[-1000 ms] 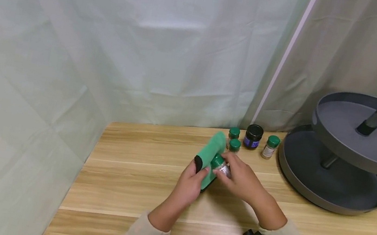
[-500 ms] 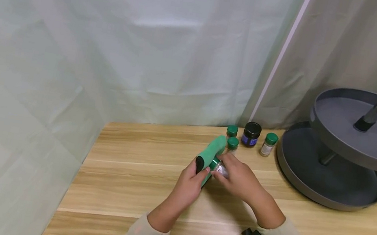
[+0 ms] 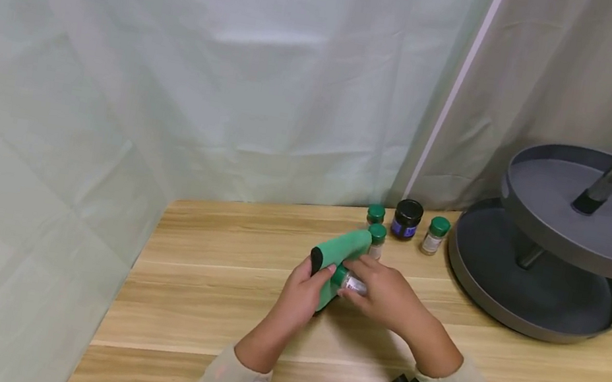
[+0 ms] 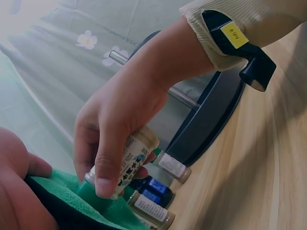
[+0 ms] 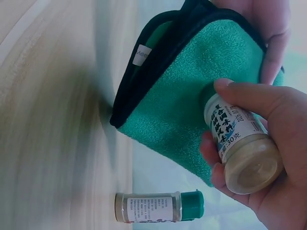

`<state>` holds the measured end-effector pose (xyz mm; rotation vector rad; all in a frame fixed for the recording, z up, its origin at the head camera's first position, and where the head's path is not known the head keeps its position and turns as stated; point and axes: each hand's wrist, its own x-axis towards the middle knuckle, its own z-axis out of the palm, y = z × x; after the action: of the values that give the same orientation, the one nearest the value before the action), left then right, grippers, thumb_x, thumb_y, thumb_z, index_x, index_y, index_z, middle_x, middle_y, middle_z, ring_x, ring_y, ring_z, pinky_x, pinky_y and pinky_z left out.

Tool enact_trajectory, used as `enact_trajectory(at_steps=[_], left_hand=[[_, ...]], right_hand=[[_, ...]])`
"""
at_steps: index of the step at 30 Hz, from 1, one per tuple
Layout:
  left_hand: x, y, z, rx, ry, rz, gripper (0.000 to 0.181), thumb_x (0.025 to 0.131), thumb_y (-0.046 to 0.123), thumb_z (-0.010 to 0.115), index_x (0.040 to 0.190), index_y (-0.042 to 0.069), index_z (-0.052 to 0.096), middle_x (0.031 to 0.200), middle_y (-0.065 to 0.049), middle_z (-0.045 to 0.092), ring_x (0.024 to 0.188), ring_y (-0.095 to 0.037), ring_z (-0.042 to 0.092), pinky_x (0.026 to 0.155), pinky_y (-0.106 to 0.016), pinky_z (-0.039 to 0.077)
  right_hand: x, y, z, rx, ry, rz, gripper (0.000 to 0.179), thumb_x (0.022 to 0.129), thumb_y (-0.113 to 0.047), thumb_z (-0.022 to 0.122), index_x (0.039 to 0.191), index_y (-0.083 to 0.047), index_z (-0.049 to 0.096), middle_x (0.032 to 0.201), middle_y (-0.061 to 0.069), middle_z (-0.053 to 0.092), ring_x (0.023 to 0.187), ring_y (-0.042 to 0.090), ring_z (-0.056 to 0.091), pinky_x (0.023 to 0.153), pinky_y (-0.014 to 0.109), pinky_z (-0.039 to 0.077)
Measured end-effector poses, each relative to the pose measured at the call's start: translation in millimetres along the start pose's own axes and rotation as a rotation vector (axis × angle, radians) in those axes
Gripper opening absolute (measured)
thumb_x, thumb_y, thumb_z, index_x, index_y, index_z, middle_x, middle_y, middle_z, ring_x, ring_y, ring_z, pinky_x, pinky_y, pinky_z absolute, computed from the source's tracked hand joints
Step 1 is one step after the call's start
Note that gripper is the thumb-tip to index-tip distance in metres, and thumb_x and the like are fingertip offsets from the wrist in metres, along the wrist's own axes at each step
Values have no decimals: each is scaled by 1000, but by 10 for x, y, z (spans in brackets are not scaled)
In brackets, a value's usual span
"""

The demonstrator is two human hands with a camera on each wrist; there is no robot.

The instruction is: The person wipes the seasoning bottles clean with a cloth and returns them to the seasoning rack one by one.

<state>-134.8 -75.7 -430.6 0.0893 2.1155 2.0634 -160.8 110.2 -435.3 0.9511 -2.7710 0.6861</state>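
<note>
A green cloth with black edging (image 5: 187,96) is gripped by my left hand (image 3: 298,293), its folded end reaching toward the back of the table. My right hand (image 3: 385,297) holds a small spice jar (image 5: 242,143) with a green cap and a white printed label, thumb and fingers around it. The jar lies tilted, its capped end against the cloth and its base toward the right palm. Just beyond the hands, another green-capped spice jar (image 3: 376,242) stands upright, partly covered by the cloth in the head view.
Farther back stand a green-capped jar (image 3: 376,214), a black-lidded jar with a blue label (image 3: 406,220) and one more spice jar (image 3: 434,236). A dark two-tier round tray (image 3: 530,330) occupies the right side. Pale curtains (image 3: 299,83) hang behind the wooden table (image 3: 191,306).
The cloth's upper end has swung down and to the right, toward the standing jar. The held jar has turned flatter, its cap still at the cloth. Both hands keep their hold.
</note>
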Motion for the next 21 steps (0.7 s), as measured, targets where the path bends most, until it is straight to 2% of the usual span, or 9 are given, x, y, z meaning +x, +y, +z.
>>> enact_trajectory(at_steps=[5,10,13,17,21], left_hand=[[27,-9,-33,-12,31,-35,47,106,36,50,142,6,51,137,-11,61,121,-20,59,107,-40,49],[36,-3,-69,-68,47,-52,48,106,42,49,140,9,52,131,-11,64,112,-18,64,98,-35,55],[42,-6,-80,-86,46,-44,49,105,45,48,141,11,52,133,-9,64,116,-17,62,101,-34,53],[47,-9,-78,-99,27,-17,52,106,46,47,145,11,49,140,-9,60,126,-20,58,108,-38,50],[43,-1,-70,-133,8,-8,53,107,45,44,148,12,45,146,-8,55,135,-21,53,113,-42,45]], right_hand=[[-8,-35,-17,19,-8,-8,48,92,-36,75,130,-9,66,127,10,67,105,26,69,87,44,58],[-12,-63,-24,41,10,-25,47,92,-38,74,129,-10,66,120,7,68,96,20,68,81,39,58],[-13,-65,-23,57,26,-28,47,92,-38,74,129,-11,66,116,6,68,90,16,66,76,35,56],[-12,-55,-19,84,51,-30,47,91,-38,75,130,-12,65,113,4,66,85,12,62,71,30,54],[-11,-41,-21,133,100,-14,49,91,-36,76,132,-12,63,116,4,66,88,13,62,72,30,54]])
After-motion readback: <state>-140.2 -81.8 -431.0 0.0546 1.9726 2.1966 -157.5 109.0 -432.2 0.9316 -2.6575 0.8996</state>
